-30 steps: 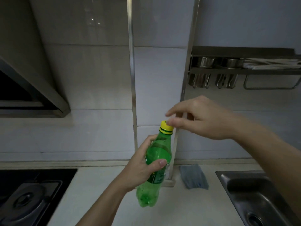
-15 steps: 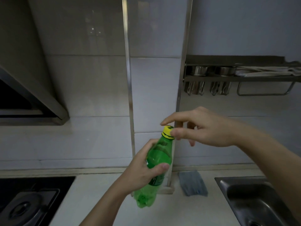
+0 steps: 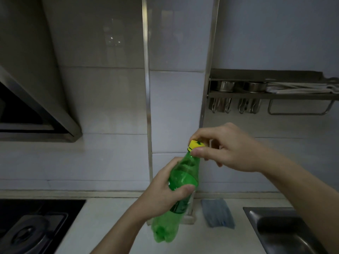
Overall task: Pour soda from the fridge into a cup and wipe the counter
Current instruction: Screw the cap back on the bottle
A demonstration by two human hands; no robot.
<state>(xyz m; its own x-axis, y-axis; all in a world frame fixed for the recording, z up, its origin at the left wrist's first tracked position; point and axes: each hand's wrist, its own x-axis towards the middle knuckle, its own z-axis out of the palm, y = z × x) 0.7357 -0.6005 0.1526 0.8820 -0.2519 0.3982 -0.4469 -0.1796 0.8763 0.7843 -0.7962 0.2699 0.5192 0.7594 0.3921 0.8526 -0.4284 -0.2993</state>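
A green soda bottle (image 3: 180,180) with a yellow cap (image 3: 196,144) is held tilted above the white counter (image 3: 110,226). My left hand (image 3: 163,195) grips the bottle around its middle. My right hand (image 3: 225,149) pinches the yellow cap between thumb and fingers at the bottle's top. A grey-blue cloth (image 3: 217,213) lies flat on the counter just right of the bottle, near the back wall. No cup is in view.
A steel sink (image 3: 286,230) sits at the lower right. A black gas hob (image 3: 31,226) with a burner fills the lower left, under a range hood (image 3: 36,114). A wall rack (image 3: 266,92) with metal cups and hooks hangs at the right.
My right hand came down from just above the cap and now pinches it. The bottle stays in my left hand, tilted the same way.
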